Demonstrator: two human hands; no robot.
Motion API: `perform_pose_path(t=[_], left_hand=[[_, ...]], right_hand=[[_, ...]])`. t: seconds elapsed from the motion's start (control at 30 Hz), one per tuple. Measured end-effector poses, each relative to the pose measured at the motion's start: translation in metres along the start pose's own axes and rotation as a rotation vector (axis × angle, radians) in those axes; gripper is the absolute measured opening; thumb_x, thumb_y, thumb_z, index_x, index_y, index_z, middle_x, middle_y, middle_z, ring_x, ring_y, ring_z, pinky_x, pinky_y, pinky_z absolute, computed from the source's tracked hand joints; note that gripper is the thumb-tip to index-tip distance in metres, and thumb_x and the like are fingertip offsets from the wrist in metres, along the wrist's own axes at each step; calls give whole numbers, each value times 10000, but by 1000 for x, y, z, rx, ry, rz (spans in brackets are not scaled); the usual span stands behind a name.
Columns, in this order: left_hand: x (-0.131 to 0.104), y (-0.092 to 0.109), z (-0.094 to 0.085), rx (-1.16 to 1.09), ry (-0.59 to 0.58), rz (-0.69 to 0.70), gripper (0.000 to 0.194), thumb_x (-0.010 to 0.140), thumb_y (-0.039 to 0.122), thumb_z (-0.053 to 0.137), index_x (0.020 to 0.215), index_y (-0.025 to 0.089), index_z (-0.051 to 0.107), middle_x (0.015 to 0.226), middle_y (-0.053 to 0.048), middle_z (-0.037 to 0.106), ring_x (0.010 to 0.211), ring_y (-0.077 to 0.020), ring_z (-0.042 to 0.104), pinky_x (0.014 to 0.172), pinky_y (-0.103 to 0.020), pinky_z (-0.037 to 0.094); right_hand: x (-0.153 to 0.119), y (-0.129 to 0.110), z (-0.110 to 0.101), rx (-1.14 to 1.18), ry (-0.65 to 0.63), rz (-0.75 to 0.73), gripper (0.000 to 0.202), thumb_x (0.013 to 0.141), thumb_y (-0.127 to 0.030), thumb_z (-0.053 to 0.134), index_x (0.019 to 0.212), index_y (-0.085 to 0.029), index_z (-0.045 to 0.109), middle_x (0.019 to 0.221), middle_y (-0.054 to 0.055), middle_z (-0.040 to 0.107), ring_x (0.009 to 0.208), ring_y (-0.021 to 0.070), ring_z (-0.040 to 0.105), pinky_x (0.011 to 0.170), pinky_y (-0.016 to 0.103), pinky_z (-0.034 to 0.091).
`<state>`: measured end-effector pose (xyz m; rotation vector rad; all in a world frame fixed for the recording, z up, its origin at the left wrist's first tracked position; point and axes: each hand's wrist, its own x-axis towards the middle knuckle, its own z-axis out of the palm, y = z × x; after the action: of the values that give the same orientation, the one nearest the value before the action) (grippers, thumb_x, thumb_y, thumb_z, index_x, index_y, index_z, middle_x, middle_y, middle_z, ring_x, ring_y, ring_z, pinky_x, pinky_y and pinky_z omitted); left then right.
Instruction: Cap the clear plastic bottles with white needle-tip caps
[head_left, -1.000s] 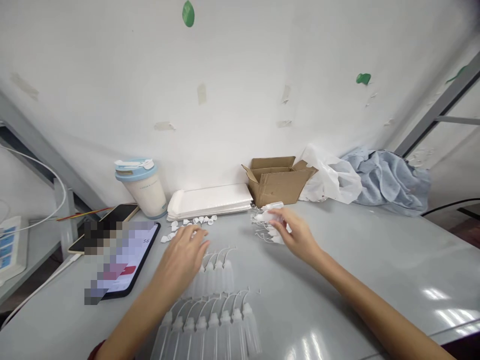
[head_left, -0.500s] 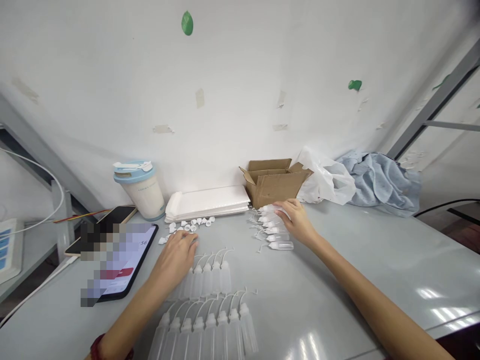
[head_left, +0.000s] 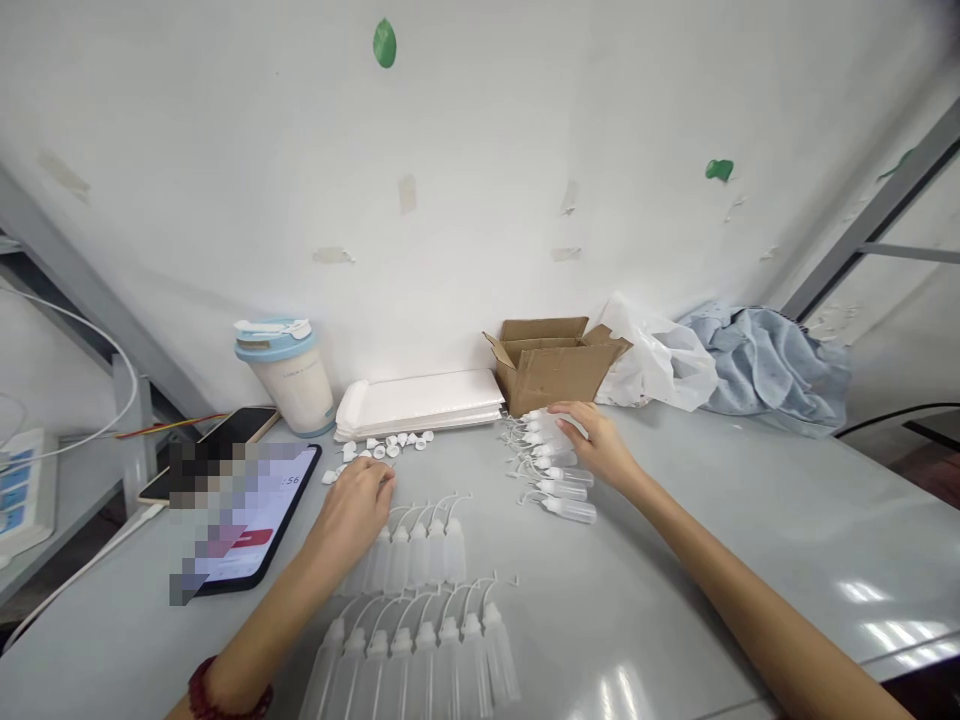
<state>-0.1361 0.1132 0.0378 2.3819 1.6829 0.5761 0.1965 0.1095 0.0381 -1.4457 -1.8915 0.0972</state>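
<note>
While our left hand (head_left: 358, 500) lies palm down on the grey desk (head_left: 675, 540), its fingers curl loosely over the far end of a row of small bottles (head_left: 420, 555), and we cannot tell whether it pinches anything. Just past its fingertips lie scattered white caps (head_left: 386, 445). A red bracelet (head_left: 225, 690) circles that wrist.

Our right hand (head_left: 596, 440) reaches further out, fingers half bent and resting on a loose cluster of bottles (head_left: 551, 460) that lie on their sides, nozzles pointing left. It touches the ones at the far right of the cluster; whether it grips one we cannot tell. The nearest bottle (head_left: 570, 510) of that cluster lies free on the desk, just beside our wrist.

A second, longer row (head_left: 420, 650) lies closer to us, the bottles side by side with thin tethers curving from their tips.

To the left lies a phone (head_left: 255, 520) with its screen lit, partly overlapping a second phone (head_left: 232, 430) behind it. A cup (head_left: 289, 375) with a blue lid stands near the wall, a stack of white trays (head_left: 420, 400) to its right. An open box (head_left: 551, 365) sits just behind the cluster, then a white bag (head_left: 660, 355) and a blue cloth (head_left: 772, 355) further right.
</note>
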Motion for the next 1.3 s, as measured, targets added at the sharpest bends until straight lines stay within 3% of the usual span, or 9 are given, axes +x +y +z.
perform_pose_path(t=[0.1, 0.23, 0.33, 0.43, 0.53, 0.73, 0.93, 1.1, 1.3], left_hand=[[0, 4, -4, -60, 23, -43, 197, 764, 250, 412, 715, 171, 586, 813, -113, 633, 795, -277, 604, 733, -390, 444], [-1, 11, -10, -184, 60, -98, 135, 754, 276, 439, 701, 192, 531, 714, -66, 628, 699, -251, 607, 695, -392, 456], [-3, 18, -11, -325, 62, -124, 141, 751, 328, 489, 732, 194, 527, 708, -39, 643, 681, -220, 622, 703, -373, 489], [-6, 25, -11, -489, 30, -130, 210, 731, 364, 545, 826, 179, 572, 803, -45, 675, 767, -207, 653, 730, -343, 530], [-9, 32, -11, -643, -50, -138, 299, 702, 352, 597, 933, 164, 623, 914, -66, 699, 846, -209, 667, 764, -338, 548], [-17, 47, -12, -859, -229, -223, 285, 645, 298, 674, 889, 151, 662, 924, -80, 715, 897, -234, 661, 796, -346, 534], [-22, 55, -15, -872, -398, -276, 217, 685, 320, 663, 834, 170, 614, 782, -45, 718, 795, -216, 667, 737, -323, 491], [-24, 59, -17, -912, -425, -228, 207, 665, 317, 684, 786, 168, 607, 780, -26, 677, 772, -186, 628, 720, -296, 471], [-27, 63, -17, -1034, -452, -182, 202, 692, 283, 672, 853, 165, 641, 855, -37, 658, 847, -182, 601, 775, -293, 473]], right_hand=[[-1, -9, -5, 18, 8, 10, 191, 877, -247, 435, 935, -183, 606, 961, 101, 651, 939, 248, 562, 838, 403, 413], [-7, -35, -15, 64, -66, 24, 185, 893, -263, 432, 833, -173, 583, 770, 57, 614, 716, 180, 556, 641, 292, 438], [-19, -64, -19, 131, -267, -7, 196, 875, -240, 471, 720, -178, 574, 588, -21, 561, 521, 109, 488, 497, 208, 381], [-36, -94, -17, 188, -624, -65, 192, 806, -119, 482, 639, -157, 569, 536, -43, 494, 476, 75, 410, 470, 188, 316], [-54, -119, -10, 145, -761, -175, 269, 761, -118, 525, 495, -153, 515, 435, -73, 347, 407, 59, 254, 442, 209, 240], [-70, -136, 2, 15, -821, -212, 310, 729, -297, 616, 456, -154, 582, 364, -66, 348, 401, 68, 153, 446, 231, 222], [-68, -132, 5, -82, -869, -139, 374, 763, -328, 562, 428, -165, 595, 339, -37, 410, 354, 86, 275, 455, 245, 239], [-66, -126, 5, -104, -831, -83, 373, 758, -313, 562, 416, -166, 548, 358, -48, 352, 376, 89, 283, 438, 242, 215], [-59, -122, 1, -44, -706, 26, 300, 751, -262, 558, 474, -155, 516, 435, -35, 428, 416, 72, 295, 443, 223, 212]])
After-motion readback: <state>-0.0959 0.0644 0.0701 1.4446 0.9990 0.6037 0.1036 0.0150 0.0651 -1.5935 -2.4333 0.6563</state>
